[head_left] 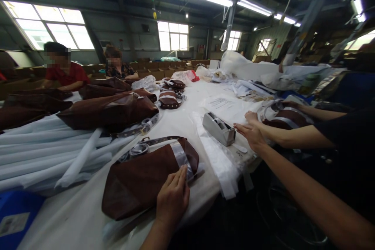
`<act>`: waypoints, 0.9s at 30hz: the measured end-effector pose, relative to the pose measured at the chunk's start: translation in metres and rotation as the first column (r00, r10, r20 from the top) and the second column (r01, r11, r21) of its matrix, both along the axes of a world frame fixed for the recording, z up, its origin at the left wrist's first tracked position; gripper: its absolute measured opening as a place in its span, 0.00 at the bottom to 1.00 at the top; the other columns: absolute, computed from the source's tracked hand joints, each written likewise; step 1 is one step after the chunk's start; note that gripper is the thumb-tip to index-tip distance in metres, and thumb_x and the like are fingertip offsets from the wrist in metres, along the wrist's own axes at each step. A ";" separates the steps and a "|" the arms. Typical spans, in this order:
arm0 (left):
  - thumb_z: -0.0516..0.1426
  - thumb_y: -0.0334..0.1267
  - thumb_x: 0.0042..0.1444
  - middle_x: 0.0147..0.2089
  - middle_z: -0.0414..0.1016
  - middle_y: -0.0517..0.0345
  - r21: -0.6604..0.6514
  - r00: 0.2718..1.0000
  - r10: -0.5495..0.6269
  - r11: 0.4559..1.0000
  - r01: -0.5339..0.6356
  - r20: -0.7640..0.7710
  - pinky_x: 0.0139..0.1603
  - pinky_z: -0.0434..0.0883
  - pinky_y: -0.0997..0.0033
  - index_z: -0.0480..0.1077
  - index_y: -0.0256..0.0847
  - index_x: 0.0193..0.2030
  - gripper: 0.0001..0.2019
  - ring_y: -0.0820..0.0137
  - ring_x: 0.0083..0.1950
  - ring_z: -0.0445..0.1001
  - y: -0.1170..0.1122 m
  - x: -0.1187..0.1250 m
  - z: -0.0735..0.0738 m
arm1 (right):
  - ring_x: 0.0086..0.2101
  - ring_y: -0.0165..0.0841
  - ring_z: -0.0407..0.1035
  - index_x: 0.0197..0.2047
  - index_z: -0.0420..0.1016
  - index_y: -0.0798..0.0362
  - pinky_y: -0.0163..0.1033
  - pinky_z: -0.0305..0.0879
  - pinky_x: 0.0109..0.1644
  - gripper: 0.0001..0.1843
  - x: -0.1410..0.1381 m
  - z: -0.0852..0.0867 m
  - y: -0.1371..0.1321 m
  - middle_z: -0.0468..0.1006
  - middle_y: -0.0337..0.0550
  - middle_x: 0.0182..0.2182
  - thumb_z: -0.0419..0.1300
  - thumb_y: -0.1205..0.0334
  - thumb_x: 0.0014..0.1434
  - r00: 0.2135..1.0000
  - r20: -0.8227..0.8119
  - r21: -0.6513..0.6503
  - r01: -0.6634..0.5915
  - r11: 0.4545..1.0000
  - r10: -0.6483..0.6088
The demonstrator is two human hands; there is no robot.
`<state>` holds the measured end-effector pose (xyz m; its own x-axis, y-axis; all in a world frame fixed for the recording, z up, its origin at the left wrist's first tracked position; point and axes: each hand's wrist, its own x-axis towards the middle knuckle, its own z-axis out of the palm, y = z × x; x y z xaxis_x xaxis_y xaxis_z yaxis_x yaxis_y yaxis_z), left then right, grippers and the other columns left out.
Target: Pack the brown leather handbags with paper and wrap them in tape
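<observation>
My left hand (173,195) rests on a brown handbag (134,177) on the near part of the table. Its fingers are stretched out, with the tips on a pale wrapping band (179,154) around the bag's right end. A studded strap (164,139) and a plastic-wrapped coil (139,149) lie along the bag's far side. My right hand (253,136) reaches to the front end of a grey tape dispenser (219,129). Its fingertips are closed together at the cutter; what is between them is too small to make out.
A co-worker's hand (251,117) lies just beyond my right hand, another wrapped bag (288,119) beside that arm. More brown bags (108,109), white paper rolls (52,150) and a blue bin (19,215) are at left. Clear plastic sheets (219,168) overhang the table edge. Two people sit beyond.
</observation>
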<state>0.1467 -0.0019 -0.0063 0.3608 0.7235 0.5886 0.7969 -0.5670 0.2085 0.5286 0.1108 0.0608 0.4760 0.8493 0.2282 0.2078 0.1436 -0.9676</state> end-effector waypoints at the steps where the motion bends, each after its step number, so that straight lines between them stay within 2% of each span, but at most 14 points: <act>1: 0.55 0.29 0.60 0.62 0.74 0.59 -0.004 1.000 -0.002 1.000 0.002 -0.001 0.57 0.75 0.66 0.59 0.43 0.70 0.30 0.64 0.55 0.75 0.000 0.000 0.000 | 0.51 0.46 0.74 0.35 0.83 0.51 0.50 0.70 0.60 0.18 -0.001 -0.002 -0.006 0.84 0.49 0.43 0.72 0.48 0.46 1.000 -0.001 0.008 -0.007 1.000 0.007; 4: 0.54 0.29 0.60 0.63 0.73 0.59 -0.006 1.000 -0.001 1.000 0.001 -0.001 0.56 0.75 0.66 0.59 0.43 0.70 0.30 0.64 0.55 0.75 0.000 -0.001 0.000 | 0.53 0.46 0.73 0.38 0.84 0.49 0.50 0.66 0.64 0.18 -0.005 0.000 -0.010 0.84 0.45 0.44 0.72 0.47 0.47 0.999 0.007 0.039 -0.037 0.999 0.036; 7: 0.54 0.30 0.60 0.62 0.74 0.58 0.009 1.000 0.002 1.000 -0.002 0.001 0.55 0.76 0.66 0.59 0.43 0.70 0.30 0.64 0.55 0.75 0.001 -0.001 0.000 | 0.55 0.45 0.72 0.40 0.84 0.50 0.49 0.63 0.66 0.19 -0.007 0.012 -0.002 0.84 0.44 0.45 0.71 0.47 0.48 0.999 0.026 0.071 -0.050 0.996 0.048; 10: 0.55 0.30 0.60 0.62 0.74 0.58 0.012 1.000 0.006 1.000 -0.006 0.006 0.55 0.76 0.66 0.59 0.43 0.70 0.30 0.64 0.55 0.75 0.000 0.000 0.000 | 0.53 0.44 0.74 0.38 0.84 0.51 0.48 0.64 0.65 0.18 -0.002 0.023 0.002 0.84 0.45 0.42 0.71 0.47 0.49 0.998 0.062 -0.009 -0.009 1.000 0.009; 13: 0.55 0.29 0.60 0.62 0.74 0.59 0.003 1.000 0.007 1.000 -0.007 0.015 0.56 0.75 0.66 0.59 0.43 0.69 0.30 0.64 0.55 0.75 -0.001 0.001 0.001 | 0.44 0.43 0.78 0.35 0.83 0.53 0.49 0.73 0.56 0.17 0.007 0.024 -0.006 0.84 0.50 0.37 0.71 0.48 0.49 0.998 0.062 -0.138 0.013 0.990 -0.004; 17: 0.55 0.29 0.60 0.62 0.74 0.61 -0.001 1.000 0.008 1.000 -0.008 0.020 0.56 0.75 0.66 0.58 0.45 0.70 0.31 0.64 0.55 0.75 -0.002 0.001 0.000 | 0.32 0.41 0.79 0.31 0.83 0.56 0.45 0.79 0.37 0.16 0.016 0.008 -0.031 0.83 0.54 0.32 0.72 0.50 0.48 0.999 0.032 -0.270 -0.022 0.963 0.032; 20: 0.55 0.29 0.60 0.62 0.74 0.61 0.002 1.000 0.007 1.000 -0.007 0.014 0.56 0.75 0.65 0.57 0.46 0.71 0.32 0.64 0.55 0.75 -0.001 0.000 0.000 | 0.27 0.38 0.77 0.32 0.82 0.55 0.44 0.78 0.32 0.17 0.014 -0.011 -0.042 0.82 0.52 0.29 0.70 0.48 0.49 0.998 0.019 -0.310 -0.051 0.949 0.060; 24: 0.56 0.29 0.59 0.62 0.74 0.60 0.013 1.000 0.005 1.000 -0.005 0.016 0.55 0.76 0.65 0.57 0.47 0.71 0.32 0.64 0.54 0.76 -0.001 0.000 0.001 | 0.22 0.33 0.72 0.30 0.81 0.53 0.40 0.74 0.26 0.19 0.010 -0.034 -0.034 0.81 0.47 0.26 0.69 0.44 0.48 0.994 0.100 -0.295 -0.022 0.955 0.054; 27: 0.56 0.29 0.59 0.61 0.75 0.58 0.024 1.000 -0.001 1.000 0.000 0.025 0.55 0.76 0.65 0.57 0.47 0.71 0.32 0.63 0.54 0.76 -0.001 0.000 0.002 | 0.20 0.33 0.69 0.27 0.81 0.52 0.38 0.69 0.24 0.18 0.014 -0.041 -0.023 0.79 0.44 0.22 0.68 0.44 0.48 0.970 0.243 -0.255 0.055 0.965 0.009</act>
<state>0.1470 -0.0033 -0.0047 0.3463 0.7087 0.6147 0.7914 -0.5725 0.2143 0.5431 0.0878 0.0200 0.4544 0.8836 0.1132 0.4388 -0.1115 -0.8916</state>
